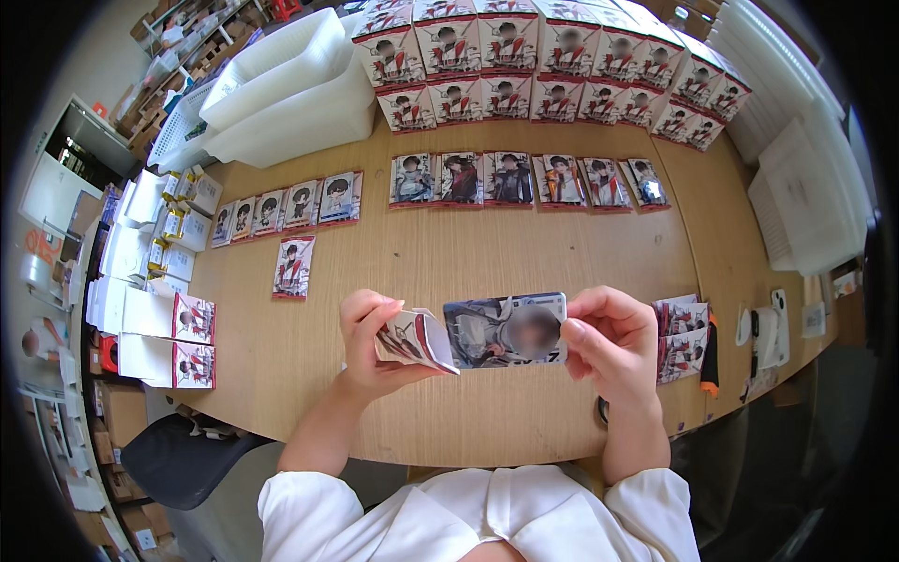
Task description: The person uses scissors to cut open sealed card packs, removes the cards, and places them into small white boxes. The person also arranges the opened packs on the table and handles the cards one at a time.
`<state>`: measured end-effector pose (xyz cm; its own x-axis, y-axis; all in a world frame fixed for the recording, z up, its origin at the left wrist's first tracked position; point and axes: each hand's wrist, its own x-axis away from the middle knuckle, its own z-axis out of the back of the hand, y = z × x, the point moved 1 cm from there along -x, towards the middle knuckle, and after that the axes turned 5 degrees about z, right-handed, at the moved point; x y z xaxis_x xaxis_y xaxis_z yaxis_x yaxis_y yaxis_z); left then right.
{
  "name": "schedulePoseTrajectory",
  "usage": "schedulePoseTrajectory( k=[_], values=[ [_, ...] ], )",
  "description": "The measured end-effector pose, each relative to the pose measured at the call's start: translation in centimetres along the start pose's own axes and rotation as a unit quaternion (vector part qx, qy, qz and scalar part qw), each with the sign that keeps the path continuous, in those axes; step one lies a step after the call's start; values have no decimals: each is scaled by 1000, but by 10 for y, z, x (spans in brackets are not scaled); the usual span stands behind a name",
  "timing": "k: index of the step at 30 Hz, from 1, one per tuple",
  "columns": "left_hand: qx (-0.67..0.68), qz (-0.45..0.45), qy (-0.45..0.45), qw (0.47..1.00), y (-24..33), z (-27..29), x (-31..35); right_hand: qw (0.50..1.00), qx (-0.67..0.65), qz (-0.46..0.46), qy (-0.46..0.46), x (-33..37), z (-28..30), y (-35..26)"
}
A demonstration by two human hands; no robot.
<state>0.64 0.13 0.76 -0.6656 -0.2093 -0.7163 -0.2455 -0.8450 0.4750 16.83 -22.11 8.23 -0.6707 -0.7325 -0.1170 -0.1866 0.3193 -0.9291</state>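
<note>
Above the near part of the table, my left hand (363, 345) is closed around a small red and white printed carton (405, 339), tilted with its flap end facing right. My right hand (613, 339) pinches the right end of a picture card (473, 335) showing a drawn character in grey and white. The card's left end meets the carton's open end; whether part of it sits inside is hidden. Beyond my hands lie a row of character cards (510, 178) and, to the left, a row of smaller-figure cards (300, 202). A single red-edged packet (293, 268) lies nearer.
Stacked printed boxes (506, 47) line the far edge beside white plastic bins (290, 103). Opened white boxes (145, 314) stand at left. Printed packets (682, 342) and a white phone-like object (775, 328) lie at right. Translucent trays (810, 197) stand far right.
</note>
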Motion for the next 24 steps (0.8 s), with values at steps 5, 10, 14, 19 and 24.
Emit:
schedulePoseTrajectory(
  k=[5, 10, 14, 19, 24],
  values=[
    [47, -46, 99, 993, -7, -12, 10, 953, 177, 238, -64, 4, -11, 2],
    [39, -64, 176, 982, -11, -20, 14, 895, 224, 366, -122, 14, -22, 2],
    [17, -85, 197, 977, -6, -19, 10, 868, 248, 402, -151, 16, -31, 9],
    [-24, -113, 203, 972, -6, -14, 8, 815, 276, 481, -167, 15, -38, 14],
    [-64, -139, 192, 969, -5, -14, 10, 773, 362, 493, -166, 18, -37, 13]
  ],
)
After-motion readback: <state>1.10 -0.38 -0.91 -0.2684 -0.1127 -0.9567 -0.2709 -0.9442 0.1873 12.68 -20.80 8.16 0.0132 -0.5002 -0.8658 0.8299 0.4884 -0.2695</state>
